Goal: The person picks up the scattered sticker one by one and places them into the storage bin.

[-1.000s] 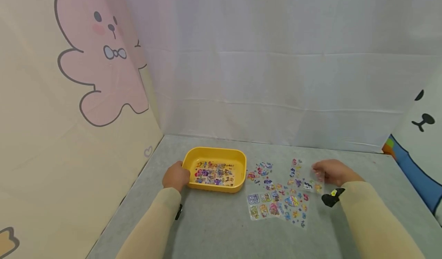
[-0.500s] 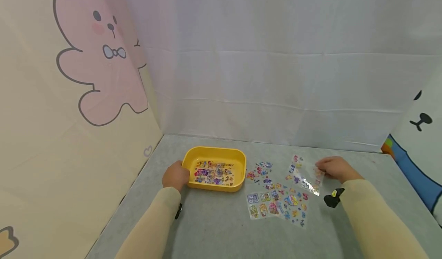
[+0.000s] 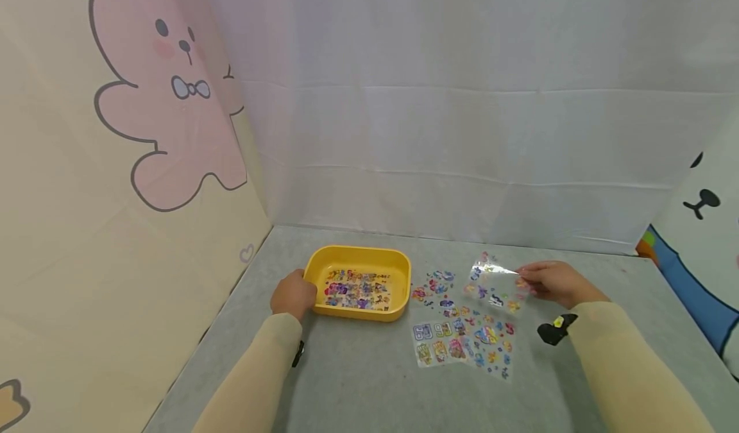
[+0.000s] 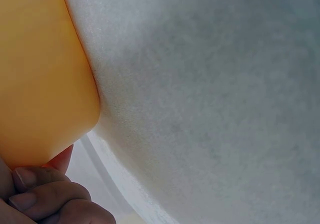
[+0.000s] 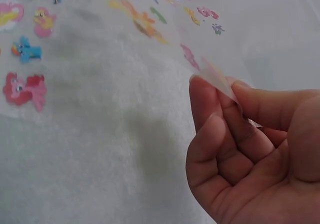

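My left hand (image 3: 294,294) grips the left side of a yellow plastic tray (image 3: 398,285), which stands on the table; its curled fingers (image 4: 52,196) show under the tray's corner in the left wrist view. A colourful sticker sheet (image 3: 358,290) lies in the tray. My right hand (image 3: 555,282) pinches the edge of a clear sticker sheet (image 3: 487,285) between thumb and fingers, lifted over the table and catching the light. Pony figures show on the stickers in the right wrist view. Below it, more clear sticker sheets (image 3: 487,337) lie overlapping on the table.
The grey table (image 3: 358,375) meets a white cloth wall (image 3: 462,131) at the back. A cream wall with a pink bear print (image 3: 185,118) borders the left side. Another printed wall (image 3: 701,279) rises at the right.
My right hand has raised the clear sticker sheet and shifted it slightly left, its glare moving to the upper edge. The left hand and tray stay in place.
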Tool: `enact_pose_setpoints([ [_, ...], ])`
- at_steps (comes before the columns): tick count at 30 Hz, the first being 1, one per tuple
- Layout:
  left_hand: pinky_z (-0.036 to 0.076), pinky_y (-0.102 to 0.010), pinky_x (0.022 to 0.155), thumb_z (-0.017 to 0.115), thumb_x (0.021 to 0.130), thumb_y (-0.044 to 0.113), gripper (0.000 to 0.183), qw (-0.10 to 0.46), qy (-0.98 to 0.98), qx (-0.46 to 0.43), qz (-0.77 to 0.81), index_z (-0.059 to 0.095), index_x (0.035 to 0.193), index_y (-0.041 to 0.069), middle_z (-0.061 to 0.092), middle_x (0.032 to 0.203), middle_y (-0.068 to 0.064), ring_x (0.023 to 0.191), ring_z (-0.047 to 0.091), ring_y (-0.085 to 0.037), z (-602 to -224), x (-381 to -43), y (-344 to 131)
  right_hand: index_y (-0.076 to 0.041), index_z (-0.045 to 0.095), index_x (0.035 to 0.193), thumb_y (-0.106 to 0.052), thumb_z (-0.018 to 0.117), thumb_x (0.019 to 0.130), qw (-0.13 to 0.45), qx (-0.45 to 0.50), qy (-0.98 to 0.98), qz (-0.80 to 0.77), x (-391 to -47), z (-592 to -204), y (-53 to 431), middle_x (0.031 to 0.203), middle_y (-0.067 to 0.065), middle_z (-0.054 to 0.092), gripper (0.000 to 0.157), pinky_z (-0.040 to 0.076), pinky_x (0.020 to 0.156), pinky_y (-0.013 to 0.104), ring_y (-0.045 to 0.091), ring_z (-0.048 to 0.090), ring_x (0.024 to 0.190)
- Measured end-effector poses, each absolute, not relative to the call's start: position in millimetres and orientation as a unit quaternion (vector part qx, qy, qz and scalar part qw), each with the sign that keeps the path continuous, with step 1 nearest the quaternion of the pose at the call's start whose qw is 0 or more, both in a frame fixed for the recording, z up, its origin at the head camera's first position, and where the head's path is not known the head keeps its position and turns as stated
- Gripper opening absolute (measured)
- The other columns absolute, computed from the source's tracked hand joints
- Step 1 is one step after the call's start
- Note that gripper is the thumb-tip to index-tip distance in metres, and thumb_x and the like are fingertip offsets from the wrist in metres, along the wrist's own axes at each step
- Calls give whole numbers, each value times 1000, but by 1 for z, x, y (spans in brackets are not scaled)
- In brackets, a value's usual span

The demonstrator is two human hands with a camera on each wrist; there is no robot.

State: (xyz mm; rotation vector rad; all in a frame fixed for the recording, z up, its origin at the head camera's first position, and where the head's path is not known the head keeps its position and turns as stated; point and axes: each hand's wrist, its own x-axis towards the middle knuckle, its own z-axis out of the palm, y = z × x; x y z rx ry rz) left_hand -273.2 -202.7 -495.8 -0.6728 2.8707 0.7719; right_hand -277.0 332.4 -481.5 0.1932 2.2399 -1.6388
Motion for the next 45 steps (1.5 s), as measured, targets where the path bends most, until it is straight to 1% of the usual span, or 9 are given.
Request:
enact_pose_setpoints([
  [5,45,-49,83,53,85,17,52,46,941,-219,254,47,135,4,58,118,-16,87,52,-29,-496,-273,-203,9,54,123,-23,58,93,190,54,783,-590,-278,-480,325,93,3,68,44,51,71,32,15,58,75],
  [13,46,-44,74,54,86,18,48,49,948,-213,233,49,132,4,61,112,-15,83,53,-28,-501,-271,-210,5,59,118,-25,60,91,196,41,776,-598,-279,-474,302,92,3,67,40,51,72,31,14,58,75],
  [16,47,-44,73,54,86,18,48,49,948,-211,233,49,132,4,61,111,-15,83,53,-28,-501,-271,-210,6,57,120,-26,60,92,194,37,771,-605,-280,-473,292,92,3,67,43,51,73,33,14,58,75],
  [20,46,-44,73,54,85,18,50,49,948,-211,234,48,133,4,60,113,-15,83,53,-28,-499,-272,-209,11,49,127,-24,56,94,192,12,762,-619,-282,-472,276,99,9,66,48,50,78,38,14,60,77],
  [23,46,-43,72,54,85,18,50,49,948,-209,234,49,133,4,61,112,-15,82,53,-27,-497,-272,-208,12,47,128,-21,53,96,185,1,758,-626,-284,-474,262,102,13,65,47,49,80,41,15,60,77],
  [30,46,-43,71,53,85,17,49,48,949,-206,235,49,132,3,61,111,-15,81,53,-27,-496,-271,-207,9,53,125,-20,50,97,151,-3,769,-621,-287,-479,227,93,8,62,40,50,79,40,18,57,77],
  [36,47,-44,72,53,85,17,49,48,948,-206,236,49,132,4,61,111,-16,81,53,-27,-496,-272,-206,6,59,119,-21,54,95,116,13,787,-606,-290,-479,193,87,6,63,37,50,76,39,18,57,74],
  [40,47,-43,72,53,85,17,50,49,948,-204,237,48,133,4,61,112,-16,81,53,-27,-496,-272,-205,7,61,116,-23,59,92,112,24,786,-608,-292,-476,173,82,5,63,38,49,78,43,16,56,71],
  [45,47,-45,75,53,85,17,50,48,948,-206,237,48,133,3,60,114,-17,83,53,-28,-495,-272,-205,5,64,112,-21,59,92,109,26,793,-599,-295,-471,153,81,5,63,33,49,78,44,16,56,70],
])
